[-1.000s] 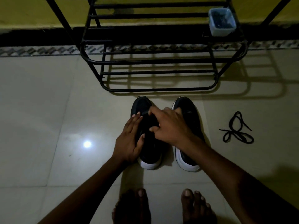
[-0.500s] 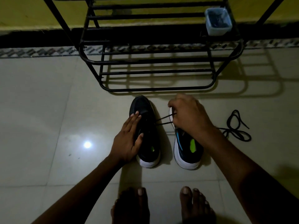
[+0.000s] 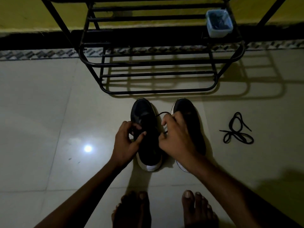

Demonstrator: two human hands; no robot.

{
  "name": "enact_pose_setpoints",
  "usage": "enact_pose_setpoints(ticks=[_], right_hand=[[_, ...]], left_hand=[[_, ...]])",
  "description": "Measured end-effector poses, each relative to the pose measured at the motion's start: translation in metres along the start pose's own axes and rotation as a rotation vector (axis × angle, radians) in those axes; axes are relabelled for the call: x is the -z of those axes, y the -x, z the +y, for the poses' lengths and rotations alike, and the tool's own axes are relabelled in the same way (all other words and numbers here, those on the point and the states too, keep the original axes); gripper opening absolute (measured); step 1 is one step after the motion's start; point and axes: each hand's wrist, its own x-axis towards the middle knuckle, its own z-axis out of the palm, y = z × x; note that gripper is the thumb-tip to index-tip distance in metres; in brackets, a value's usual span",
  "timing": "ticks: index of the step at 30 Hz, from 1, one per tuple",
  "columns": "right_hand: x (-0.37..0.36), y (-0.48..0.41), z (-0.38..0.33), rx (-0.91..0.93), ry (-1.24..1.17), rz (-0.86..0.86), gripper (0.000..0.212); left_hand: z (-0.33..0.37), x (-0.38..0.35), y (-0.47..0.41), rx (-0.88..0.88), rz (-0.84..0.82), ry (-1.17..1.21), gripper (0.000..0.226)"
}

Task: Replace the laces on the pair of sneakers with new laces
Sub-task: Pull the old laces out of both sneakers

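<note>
Lace (image 3: 162, 113) on the left sneaker (image 3: 142, 111), mid-floor before the rack (image 3: 158, 92), pinched by left hand (image 3: 126, 143) and right hand (image 3: 176, 137) alike; judged limp, light, best gripped near its eyelets.

Your two sneakers stand side by side on the floor (image 3: 49, 112) straight ahead of you, toes pointing away: the left sneaker (image 3: 148, 145) and, just beside it, the right sneaker (image 3: 189, 107). The rack (image 3: 156, 92) stands just beyond their toes, and a container (image 3: 219, 23) sits on an upper shelf at its right end. Your left hand (image 3: 126, 142) is at the left sneaker's left edge. Your right hand (image 3: 176, 137) lies between the two, over the right one's inner side. A lace (image 3: 160, 113) runs from the left sneaker into the right hand, and the left hand seems to pinch it too. A loose lace (image 3: 236, 130) lies on the floor well right of the pair. Your feet (image 3: 197, 209) are nearest you.
</note>
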Motion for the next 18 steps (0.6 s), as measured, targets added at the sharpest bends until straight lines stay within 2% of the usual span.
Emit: enact_pose_setpoints(ticks=[2, 4, 8, 11, 16, 18], right_hand=[[-0.018, 0.009, -0.007, -0.012, -0.112, -0.024, 0.033], [-0.034, 0.015, -0.008, -0.016, -0.141, -0.056, 0.042], [-0.050, 0.019, -0.009, -0.053, -0.169, 0.021, 0.054], [-0.053, 0.019, -0.012, -0.078, -0.198, 0.015, 0.061], [-0.053, 0.024, -0.017, -0.132, -0.171, 0.036, 0.068], [-0.053, 0.024, -0.016, -0.141, -0.176, 0.015, 0.070]], left_hand=[[0.002, -0.001, -0.006, 0.108, -0.038, 0.081, 0.017], [0.008, -0.002, -0.012, 0.192, -0.097, 0.103, 0.014], [0.013, -0.001, -0.021, 0.292, -0.159, 0.106, 0.007], [0.019, 0.004, -0.028, 0.284, -0.146, 0.120, 0.008], [0.038, 0.023, -0.046, 0.344, -0.208, 0.378, 0.015], [0.039, 0.031, -0.052, 0.202, -0.228, 0.155, 0.022]])
